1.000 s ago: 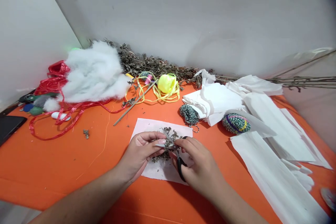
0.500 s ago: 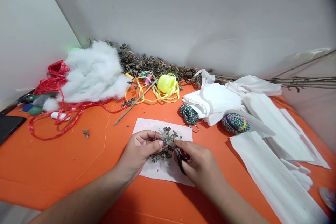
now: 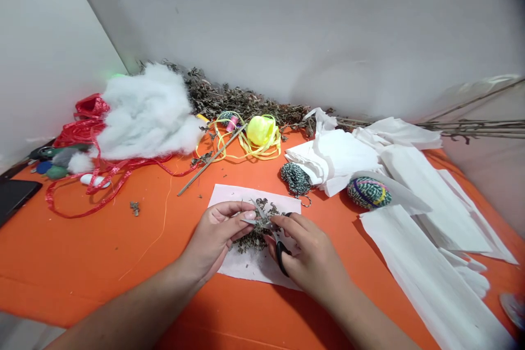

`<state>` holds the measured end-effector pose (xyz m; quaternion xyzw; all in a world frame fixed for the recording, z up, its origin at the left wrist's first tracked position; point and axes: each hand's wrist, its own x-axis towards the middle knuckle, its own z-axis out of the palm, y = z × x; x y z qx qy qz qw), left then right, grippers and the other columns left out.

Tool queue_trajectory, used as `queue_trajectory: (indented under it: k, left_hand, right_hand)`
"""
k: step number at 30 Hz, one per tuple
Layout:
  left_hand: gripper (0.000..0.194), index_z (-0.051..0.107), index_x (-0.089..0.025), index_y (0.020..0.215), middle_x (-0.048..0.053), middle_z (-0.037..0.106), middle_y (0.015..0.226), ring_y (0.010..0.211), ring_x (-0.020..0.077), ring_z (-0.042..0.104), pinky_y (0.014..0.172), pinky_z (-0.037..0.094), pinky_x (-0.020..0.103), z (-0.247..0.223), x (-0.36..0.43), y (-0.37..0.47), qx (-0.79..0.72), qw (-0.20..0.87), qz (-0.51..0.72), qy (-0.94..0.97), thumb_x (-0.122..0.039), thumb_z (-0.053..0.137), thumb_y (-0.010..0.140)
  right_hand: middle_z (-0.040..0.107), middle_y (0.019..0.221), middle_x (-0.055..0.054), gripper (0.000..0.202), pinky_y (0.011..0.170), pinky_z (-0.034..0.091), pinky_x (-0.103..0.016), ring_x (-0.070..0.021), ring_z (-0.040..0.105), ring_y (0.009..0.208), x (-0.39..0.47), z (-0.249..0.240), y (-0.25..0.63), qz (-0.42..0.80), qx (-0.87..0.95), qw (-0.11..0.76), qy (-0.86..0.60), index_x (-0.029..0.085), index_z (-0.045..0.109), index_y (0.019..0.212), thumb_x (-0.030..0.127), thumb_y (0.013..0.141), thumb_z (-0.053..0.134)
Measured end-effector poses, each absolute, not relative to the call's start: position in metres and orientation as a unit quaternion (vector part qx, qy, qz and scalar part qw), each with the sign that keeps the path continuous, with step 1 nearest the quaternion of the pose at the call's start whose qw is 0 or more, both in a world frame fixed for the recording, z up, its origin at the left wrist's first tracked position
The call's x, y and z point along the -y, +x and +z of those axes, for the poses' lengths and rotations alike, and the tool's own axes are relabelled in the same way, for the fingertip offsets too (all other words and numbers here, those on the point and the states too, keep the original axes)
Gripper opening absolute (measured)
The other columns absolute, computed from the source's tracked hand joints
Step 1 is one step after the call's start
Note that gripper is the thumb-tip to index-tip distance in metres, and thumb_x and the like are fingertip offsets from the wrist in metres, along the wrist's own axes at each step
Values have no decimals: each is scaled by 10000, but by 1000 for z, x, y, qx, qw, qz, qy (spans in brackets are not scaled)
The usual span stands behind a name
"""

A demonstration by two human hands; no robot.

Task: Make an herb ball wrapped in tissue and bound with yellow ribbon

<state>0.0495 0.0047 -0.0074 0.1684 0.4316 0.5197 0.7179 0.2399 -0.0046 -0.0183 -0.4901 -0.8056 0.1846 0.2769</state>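
My right hand (image 3: 314,251) grips scissors (image 3: 283,254) by their black handles. The blades are spread apart and point left, close to my left fingertips. My left hand (image 3: 215,235) is closed in a pinch on a small piece of dried plant, mostly hidden by the thumb and blades. Beneath both hands, a heap of crumbled dried leaves (image 3: 250,241) lies on a white sheet (image 3: 229,192) on the orange table cover.
White fluffy stuffing (image 3: 143,115) and red ribbon (image 3: 77,213) lie at the left. Dried branches (image 3: 246,101) run along the wall. Behind the sheet are a stick (image 3: 209,164) and yellow ribbon (image 3: 262,131). Folded white cloths (image 3: 435,197) and a yarn ball (image 3: 369,193) lie right.
The scissor blades have opened wider and now reach across to my left fingertips. My right fingers have spread with the handles. My left hand has hardly moved.
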Motion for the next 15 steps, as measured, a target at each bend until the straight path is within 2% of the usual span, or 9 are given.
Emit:
queue_trajectory:
  k: [7,11,15]
  left_hand:
    - [328,698,-154,774,-24,718,703,605,69,677,573,573,119,-6,-5,49,-434,728,503,169,-137,926,539]
    - [346,708,-151,810,-11,734,708,610,70,684,598,580,120,-8,-6,48,-431,729,503,173,-145,926,541]
    - [337,712,-144,796,-8,733,689,601,69,685,599,579,116,-8,-6,49,-432,730,501,172,-158,931,541]
  right_hand:
    - [634,802,-43,324,611,449,-264,-188,579,705,5,-20,245,181,813,279,-478,207,648,1047,53,781,545]
    - [614,710,-24,287,540,409,-242,-163,544,611,4,-18,246,181,816,275,-476,186,661,1008,55,806,504]
    - [646,715,-19,261,548,415,-233,-148,561,596,3,-20,247,209,805,276,-482,190,675,985,64,834,503]
